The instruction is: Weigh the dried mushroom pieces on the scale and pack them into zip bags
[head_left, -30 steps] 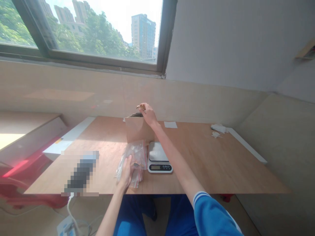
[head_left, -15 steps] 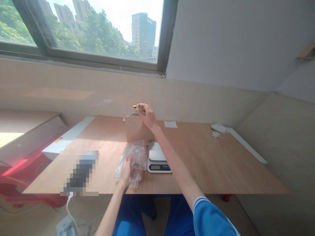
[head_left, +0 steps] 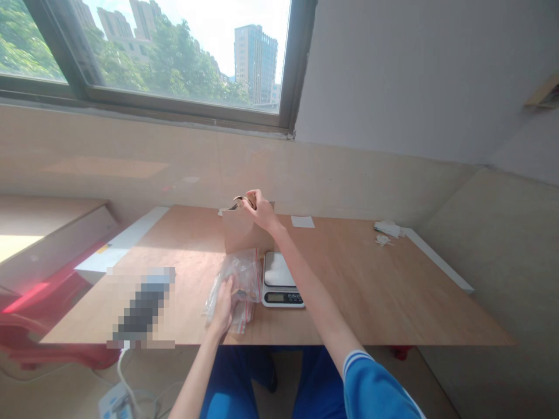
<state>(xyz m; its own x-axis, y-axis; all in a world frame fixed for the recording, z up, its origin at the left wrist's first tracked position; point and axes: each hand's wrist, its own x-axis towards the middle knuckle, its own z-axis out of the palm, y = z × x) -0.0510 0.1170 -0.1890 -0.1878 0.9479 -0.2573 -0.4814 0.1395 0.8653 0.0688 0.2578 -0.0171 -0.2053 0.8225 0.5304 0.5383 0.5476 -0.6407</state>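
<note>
Table (head_left: 371,279) was wood, under a window (head_left: 174,58), wall behind. Brown paper bag (head_left: 242,230) stood upright at table's far middle, top open. Clear plastic bags (head_left: 238,279) lay in a loose pile just in front of the paper bag, touching the scale (head_left: 279,280) on their right. Scale sat flat, display facing the person. Right hand (head_left: 261,209) was over the bag's open top, its grip pinched on a small dark thing (head_left: 241,201), too small to identify. Left hand (head_left: 222,305) lay flat on the plastic bags' near edge, fingers spread, pressing down. White slip of paper (head_left: 303,222) lay behind, white scraps (head_left: 386,230) far right.
</note>
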